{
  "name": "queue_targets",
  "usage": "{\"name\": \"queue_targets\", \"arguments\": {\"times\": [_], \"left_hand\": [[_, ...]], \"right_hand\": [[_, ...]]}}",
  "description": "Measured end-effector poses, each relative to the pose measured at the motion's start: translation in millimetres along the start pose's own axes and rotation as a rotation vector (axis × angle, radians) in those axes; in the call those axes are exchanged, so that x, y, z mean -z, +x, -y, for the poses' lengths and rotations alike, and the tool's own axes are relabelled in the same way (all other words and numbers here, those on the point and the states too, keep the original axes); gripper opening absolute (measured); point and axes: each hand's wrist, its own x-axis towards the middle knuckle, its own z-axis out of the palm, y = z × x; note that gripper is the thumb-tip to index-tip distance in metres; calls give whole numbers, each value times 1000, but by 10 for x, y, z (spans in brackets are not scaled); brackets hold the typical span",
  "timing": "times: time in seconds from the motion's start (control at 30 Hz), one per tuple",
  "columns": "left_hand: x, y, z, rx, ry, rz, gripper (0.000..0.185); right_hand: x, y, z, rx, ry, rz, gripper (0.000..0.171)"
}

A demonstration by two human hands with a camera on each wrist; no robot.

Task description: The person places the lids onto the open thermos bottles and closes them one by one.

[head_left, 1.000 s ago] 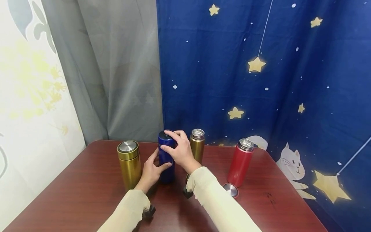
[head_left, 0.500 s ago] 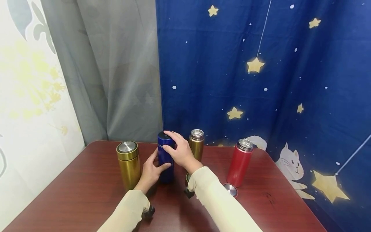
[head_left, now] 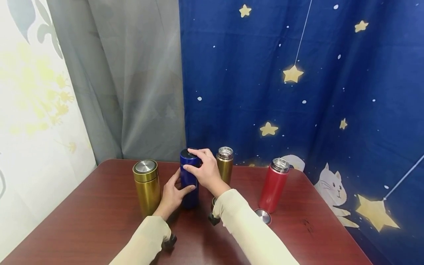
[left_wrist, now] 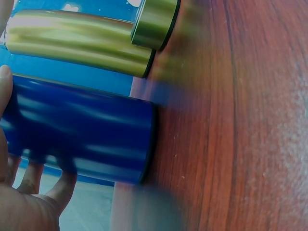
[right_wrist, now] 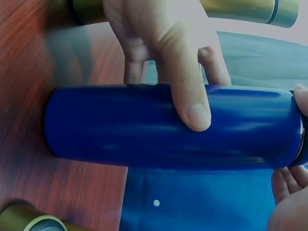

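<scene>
The tall cylindrical dark-blue metal flask (head_left: 190,179) stands upright on the reddish-brown wooden counter (head_left: 99,221), toward its far edge and a little left of the middle. Its glossy body is smooth and unmarked, and its dark round cap (head_left: 189,153) sits on top.

The head view looks forward and down from above the surface (head_left: 99,221) at both arms. Each wrist view sits very close, turned sideways, along the surface. All three share the blue flask (head_left: 190,180) (left_wrist: 82,130) (right_wrist: 168,127).
</scene>
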Motion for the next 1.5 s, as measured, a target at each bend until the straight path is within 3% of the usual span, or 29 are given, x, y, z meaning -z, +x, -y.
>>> {"name": "queue_targets", "arguments": {"times": [0.17, 0.27, 0.37, 0.53, 0.67, 0.93, 1.27, 1.37, 1.5], "left_hand": [[-14, -4, 4, -13, 5, -7, 84], [-22, 6, 99, -3, 11, -2, 85], [-28, 4, 106, -1, 10, 5, 85], [-38, 9, 97, 17, 2, 5, 85], [-38, 23, 94, 9, -8, -1, 84], [-30, 33, 90, -7, -27, -3, 84], [-18, 34, 76, -6, 7, 7, 86], [-13, 32, 88, -7, 6, 12, 86], [-7, 29, 102, 2, 3, 11, 86]], "right_hand": [[-62, -3, 26, -23, -43, -59, 54], [-89, 0, 55, -33, -117, -82, 54], [-89, 4, 74, -46, -149, -44, 58], [-29, -5, 39, -99, 14, 136, 58], [51, -22, -32, -89, 120, 192, 55], [85, -23, -103, 20, 53, 114, 56], [18, -8, -40, 28, -77, 5, 56], [13, -16, -37, 23, -88, 31, 54], [39, -30, -26, 19, -9, 114, 52]]}}
